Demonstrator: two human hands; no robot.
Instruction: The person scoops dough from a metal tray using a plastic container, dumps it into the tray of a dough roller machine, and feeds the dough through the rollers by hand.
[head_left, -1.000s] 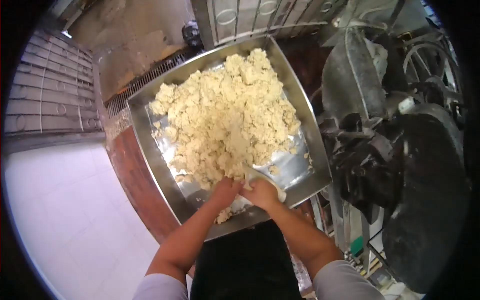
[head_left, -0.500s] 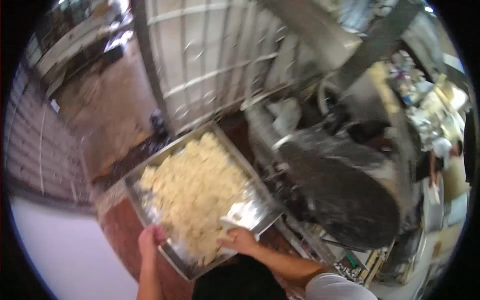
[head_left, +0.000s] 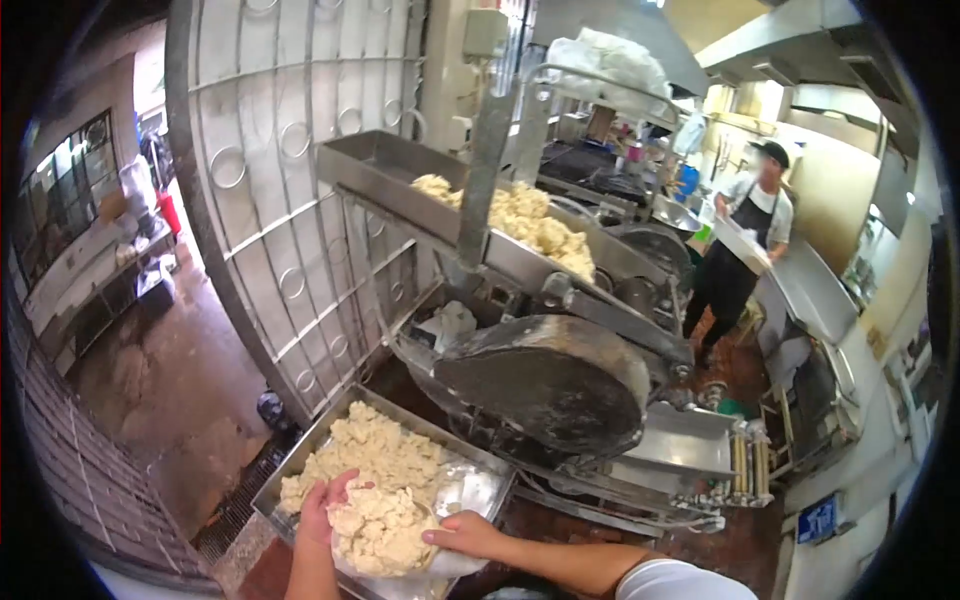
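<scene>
Room opens above the tray; the machine and barred gate block its far side.

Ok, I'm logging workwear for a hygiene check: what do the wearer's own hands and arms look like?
The left hand and right hand show no gloves or watch. The right forearm is bare up to a short, plain whitish sleeve. The left forearm looks bare too; any sleeve there is out of view.
</scene>
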